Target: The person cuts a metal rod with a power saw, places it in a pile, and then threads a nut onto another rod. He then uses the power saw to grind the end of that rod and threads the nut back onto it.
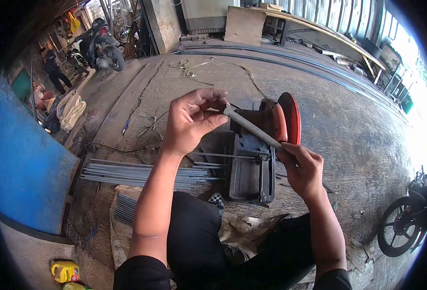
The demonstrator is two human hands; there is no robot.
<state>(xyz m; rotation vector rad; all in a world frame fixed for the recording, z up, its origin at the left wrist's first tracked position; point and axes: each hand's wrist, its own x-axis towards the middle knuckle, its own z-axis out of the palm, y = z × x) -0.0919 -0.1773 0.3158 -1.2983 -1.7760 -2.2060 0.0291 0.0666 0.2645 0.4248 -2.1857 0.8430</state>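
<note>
A grey ribbed rod slants down to the right between my two hands, above a cut-off machine with a red guard. Its lower right end is pinched between the thumb and fingers of my right hand. At the upper left end, my left hand has its fingers curled and its thumb near the rod's tip; whether it touches the rod is unclear. Below the rod is the machine's dark base with a clamp screw. Several thin grey rods lie on the floor to the left of the base.
More short rods lie on a sack at the lower left. A blue panel stands at the left. Long bars cross the floor at the back. A motorcycle and a person are at the back left; a wheel is at the right.
</note>
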